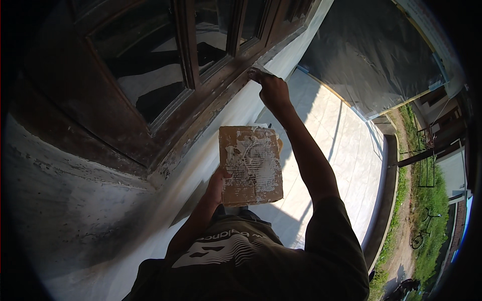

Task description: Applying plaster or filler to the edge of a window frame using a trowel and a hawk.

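My left hand (pixel 216 185) grips the lower left edge of a brown rectangular board (pixel 251 193) in front of my chest. White putty (pixel 258 158) is smeared in ridges over the board's upper face. Farther forward, my right arm reaches out to the lower ledge of the window frame (pixel 226 83). The closed fingers of my right hand (pixel 273 90) hold what looks like a putty knife (pixel 258 66), its pale blade against the wall just below the frame. Shadow and my fingers hide most of its handle.
Glass panes (pixel 143 60) in dark wooden frames stand on my left above a rough plastered wall (pixel 65 195). A pale tiled floor (pixel 326 150) stretches to the right, bordered by a low wall (pixel 385 190). A dark sheet (pixel 369 55) hangs at the far right, with grass and a path beyond.
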### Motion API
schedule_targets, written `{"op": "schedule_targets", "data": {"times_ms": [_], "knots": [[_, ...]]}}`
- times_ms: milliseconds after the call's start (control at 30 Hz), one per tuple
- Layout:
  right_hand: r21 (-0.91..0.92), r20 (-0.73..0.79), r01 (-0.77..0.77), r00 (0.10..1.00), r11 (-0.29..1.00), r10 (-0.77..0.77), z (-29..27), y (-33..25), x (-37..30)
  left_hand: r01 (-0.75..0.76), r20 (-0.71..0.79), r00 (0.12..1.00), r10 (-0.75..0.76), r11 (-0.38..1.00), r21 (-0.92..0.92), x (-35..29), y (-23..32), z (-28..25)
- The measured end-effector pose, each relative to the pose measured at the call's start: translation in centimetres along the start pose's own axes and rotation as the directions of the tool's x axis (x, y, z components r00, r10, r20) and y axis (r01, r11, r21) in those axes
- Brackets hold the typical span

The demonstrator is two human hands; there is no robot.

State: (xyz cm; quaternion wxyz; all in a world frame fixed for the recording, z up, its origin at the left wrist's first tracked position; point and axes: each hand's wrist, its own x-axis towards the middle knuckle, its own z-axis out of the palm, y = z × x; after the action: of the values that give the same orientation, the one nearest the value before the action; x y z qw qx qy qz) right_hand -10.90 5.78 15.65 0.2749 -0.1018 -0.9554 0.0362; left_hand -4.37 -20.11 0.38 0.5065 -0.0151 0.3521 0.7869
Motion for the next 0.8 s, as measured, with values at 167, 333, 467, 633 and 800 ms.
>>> {"op": "schedule_targets", "data": {"times_ms": [167,333,467,633,800], "knots": [[-0.019,-0.041,0.161,0.986,0.987,-0.161,-0.1,-1.6,-1.2,0.033,0.000,0.999,-0.033,0.999,-0.003,-0.1,0.1,-0.3],[0.036,-0.120,0.233,0.966,0.972,-0.227,0.0,-1.9,-2.2,0.020,0.031,0.999,-0.020,1.000,-0.021,0.4,0.1,0.3],[0.004,-0.024,0.220,0.975,0.975,-0.220,-1.5,-4.0,-3.6,0.034,-0.017,0.999,-0.034,0.999,-0.001,0.5,0.2,0.3],[0.305,0.019,0.109,0.993,0.946,-0.120,-3.8,-4.9,-4.1,0.029,-0.016,0.999,-0.029,1.000,-0.004,0.8,0.4,-0.2],[0.173,-0.064,-0.053,0.996,0.983,0.065,-2.6,0.0,-0.4,0.016,0.006,1.000,-0.016,1.000,0.004,0.7,-0.2,-0.1]]}}
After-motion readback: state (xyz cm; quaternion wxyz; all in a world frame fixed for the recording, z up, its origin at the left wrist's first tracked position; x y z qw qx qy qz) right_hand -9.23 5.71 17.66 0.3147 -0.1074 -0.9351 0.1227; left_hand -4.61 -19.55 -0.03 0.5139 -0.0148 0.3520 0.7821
